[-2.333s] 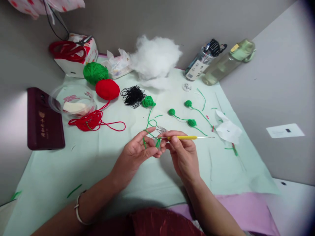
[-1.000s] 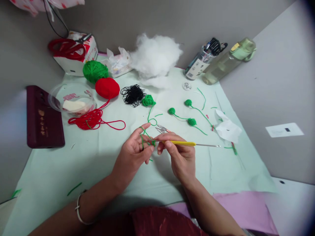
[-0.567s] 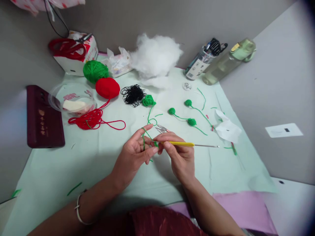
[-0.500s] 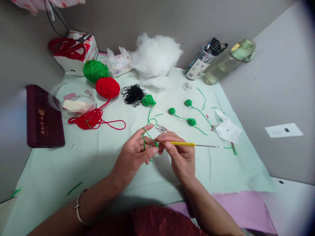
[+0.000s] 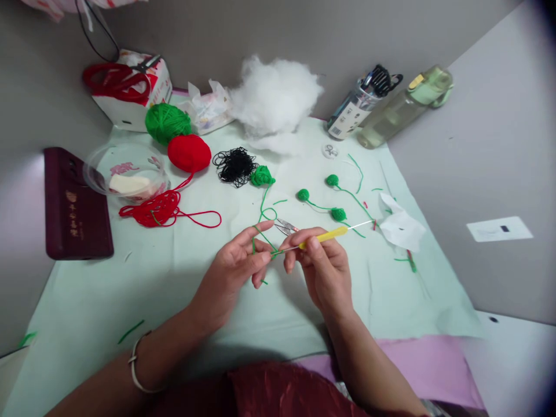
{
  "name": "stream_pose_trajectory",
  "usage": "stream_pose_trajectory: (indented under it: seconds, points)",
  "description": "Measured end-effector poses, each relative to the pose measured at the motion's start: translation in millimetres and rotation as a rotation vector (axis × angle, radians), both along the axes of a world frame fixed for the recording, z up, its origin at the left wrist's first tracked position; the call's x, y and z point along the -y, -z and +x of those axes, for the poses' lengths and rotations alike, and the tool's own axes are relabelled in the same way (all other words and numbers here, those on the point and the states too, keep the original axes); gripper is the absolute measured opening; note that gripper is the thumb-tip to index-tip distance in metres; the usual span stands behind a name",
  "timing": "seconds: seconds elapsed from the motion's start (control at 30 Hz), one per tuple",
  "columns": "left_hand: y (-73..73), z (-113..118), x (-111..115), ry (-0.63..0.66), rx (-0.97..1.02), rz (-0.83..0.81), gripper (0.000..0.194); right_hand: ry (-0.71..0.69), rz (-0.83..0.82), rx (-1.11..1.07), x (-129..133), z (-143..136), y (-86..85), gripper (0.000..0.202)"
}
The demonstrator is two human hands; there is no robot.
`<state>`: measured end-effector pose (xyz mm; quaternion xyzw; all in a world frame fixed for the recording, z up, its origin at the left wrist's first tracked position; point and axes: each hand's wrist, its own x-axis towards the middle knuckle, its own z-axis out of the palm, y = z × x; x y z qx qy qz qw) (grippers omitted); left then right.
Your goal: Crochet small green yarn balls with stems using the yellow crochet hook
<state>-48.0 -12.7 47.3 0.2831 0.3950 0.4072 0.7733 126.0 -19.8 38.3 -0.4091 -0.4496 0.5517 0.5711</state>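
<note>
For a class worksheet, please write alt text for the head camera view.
A right hand holds a yellow-handled hook to green yarn looped on the left hand. Beyond lie small green balls, red yarn and white fluff.

The left hand (image 5: 237, 260) covers part of the green yarn (image 5: 275, 253), where the stitches and the working tip of the crochet hook (image 5: 332, 234) are too small to tell. The right hand (image 5: 325, 269) hides the rear of the small scissors (image 5: 285, 226). The top edge cuts off the spotted pink cloth (image 5: 52, 8).
</note>
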Motion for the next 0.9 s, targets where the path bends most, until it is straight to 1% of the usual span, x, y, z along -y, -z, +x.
stream_pose_trajectory:
  seconds: [0.07, 0.13, 0.23, 0.3, 0.33, 0.4, 0.5, 0.57, 0.63, 0.7, 0.73, 0.8, 0.83, 0.9]
  points:
    - [-0.3, 0, -1, -0.01, 0.003, -0.003, 0.057, 0.002, 0.038, 0.07, 2, 1, -0.8, 0.025]
    - [0.7, 0, -1, -0.024, -0.008, -0.002, 0.058, 0.036, 0.119, 0.202, 5, 1, -0.5, 0.024]
    - [3.5, -1, -1, -0.047, -0.062, 0.017, 0.059, 0.097, 0.366, 0.455, 13, 2, 2.1, 0.021]
    - [5.4, -2, 0, -0.066, -0.101, 0.04, 0.057, 0.102, 0.526, 0.591, 17, 2, 4.7, 0.026]
    - [6.2, -2, 1, -0.074, -0.114, 0.051, 0.056, 0.1, 0.579, 0.634, 18, 3, 6.0, 0.03]
    - [7.1, -2, 1, -0.085, -0.13, 0.065, 0.056, 0.109, 0.633, 0.686, 19, 3, 8.1, 0.035]
    - [6.0, -1, 1, -0.081, -0.135, 0.063, 0.061, 0.143, 0.684, 0.748, 18, 2, 9.9, 0.037]
    - [3.9, 0, 1, -0.081, -0.123, 0.045, 0.068, 0.135, 0.703, 0.861, 17, 2, 10.4, 0.038]
    - [1.5, 1, 1, -0.064, -0.074, 0.007, 0.077, 0.14, 0.734, 1.033, 19, 3, 10.4, 0.039]
    - [0.1, 1, 2, 0.0, 0.025, -0.069, 0.081, 0.158, 0.784, 1.135, 21, 3, 9.4, 0.042]
    - [-0.1, 1, 1, 0.042, 0.084, -0.115, 0.081, 0.171, 0.795, 1.128, 22, 3, 8.4, 0.044]
    - [0.1, -1, 0, 0.1, 0.177, -0.188, 0.072, 0.182, 0.77, 1.043, 23, 3, 5.0, 0.041]
    - [0.4, -2, -2, 0.101, 0.202, -0.204, 0.065, 0.196, 0.715, 0.959, 22, 3, 3.0, 0.037]
    - [0.7, -5, -6, 0.056, 0.205, -0.181, 0.054, 0.221, 0.554, 0.73, 19, 1, -0.8, 0.028]
